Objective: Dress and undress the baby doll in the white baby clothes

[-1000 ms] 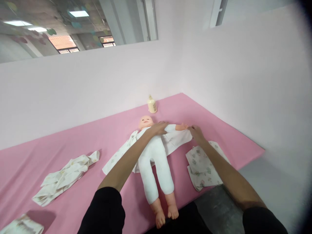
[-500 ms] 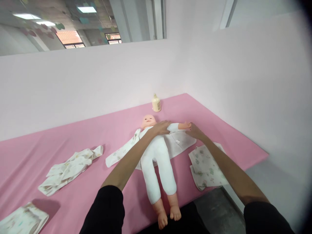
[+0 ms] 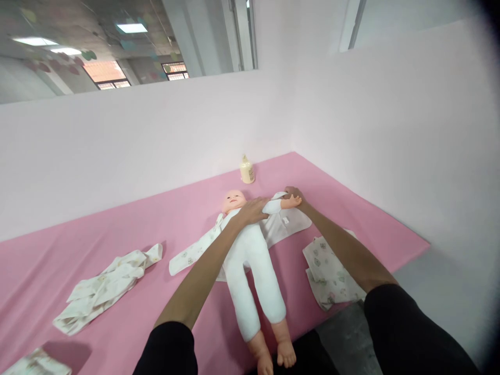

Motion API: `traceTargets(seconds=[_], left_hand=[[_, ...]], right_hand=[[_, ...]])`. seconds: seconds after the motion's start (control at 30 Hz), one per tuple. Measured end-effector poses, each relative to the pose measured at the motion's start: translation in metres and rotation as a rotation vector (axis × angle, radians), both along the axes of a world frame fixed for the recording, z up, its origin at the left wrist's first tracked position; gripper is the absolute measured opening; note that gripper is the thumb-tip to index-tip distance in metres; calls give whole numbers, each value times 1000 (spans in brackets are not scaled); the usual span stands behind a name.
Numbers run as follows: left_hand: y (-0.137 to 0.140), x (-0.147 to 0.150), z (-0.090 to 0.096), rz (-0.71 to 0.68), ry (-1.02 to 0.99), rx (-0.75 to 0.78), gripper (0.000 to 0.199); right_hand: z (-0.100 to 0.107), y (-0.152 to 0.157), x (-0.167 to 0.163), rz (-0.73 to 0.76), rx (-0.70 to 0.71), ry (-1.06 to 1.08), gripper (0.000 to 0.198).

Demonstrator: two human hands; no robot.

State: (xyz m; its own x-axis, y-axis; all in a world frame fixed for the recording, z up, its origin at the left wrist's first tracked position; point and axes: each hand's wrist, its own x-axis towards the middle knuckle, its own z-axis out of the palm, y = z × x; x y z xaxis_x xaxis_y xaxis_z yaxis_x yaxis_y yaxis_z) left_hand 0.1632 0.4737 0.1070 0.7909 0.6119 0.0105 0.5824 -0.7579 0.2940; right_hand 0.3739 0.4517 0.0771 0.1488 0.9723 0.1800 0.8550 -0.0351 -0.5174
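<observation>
A baby doll [image 3: 250, 255] in a white bodysuit lies on its back, feet toward me. My left hand [image 3: 253, 211] is closed round the top of its outstretched arm at the shoulder. Beyond the doll's small hand, my right hand [image 3: 294, 195] has its fingers bent at a raised white edge of the baby shirt [image 3: 287, 225]; the fingertips are partly hidden. That shirt is spread open beneath the doll. Its printed sleeve [image 3: 193, 252] covers the doll's other arm or lies along that side; I cannot tell which.
Pink sheeting [image 3: 128, 224] covers the table, which meets white walls. A pump bottle [image 3: 247, 171] stands behind the doll's head. Folded printed cloth [image 3: 330, 273] lies at right, a crumpled garment [image 3: 109, 284] at left, and another folded cloth [image 3: 37, 364] at lower left.
My right hand has moved from beside the doll's hand to behind it, up and left. White shirt fabric now rises by the doll's arm. My left hand stays at the shoulder.
</observation>
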Motion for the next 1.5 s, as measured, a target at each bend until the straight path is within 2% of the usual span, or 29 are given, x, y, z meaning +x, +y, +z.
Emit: traceTargets(seconds=[0.1, 0.23, 0.47, 0.63, 0.73, 0.83, 0.97, 1.1, 1.23, 1.5], left_hand=[[-2, -1, 0, 7, -5, -1, 31], [-5, 2, -1, -23, -7, 12, 36], [-2, 6, -8, 1, 63, 56, 42], [-2, 21, -11, 77, 152, 29, 58], [-10, 34, -10, 42, 83, 12, 62], [-19, 45, -10, -47, -38, 42, 57], [-22, 51, -14, -84, -34, 140, 54], [-17, 52, -18, -46, 30, 196, 53], [-14, 54, -20, -4, 124, 179, 51], [-12, 60, -27, 48, 270, 142, 51]], right_hand=[[13, 8, 18, -105, -79, 85, 25], [16, 13, 28, -178, -149, 202, 25], [8, 0, 39, -66, -222, 500, 32], [8, -8, 49, -38, -279, 674, 17], [13, -12, 46, -49, -300, 709, 17], [18, -15, 40, -40, -302, 719, 16], [15, -15, 40, -30, -277, 715, 20], [3, -15, 52, -32, -255, 679, 18], [-7, -22, 64, -43, -245, 604, 18], [-8, -36, 64, -114, -120, 262, 19]])
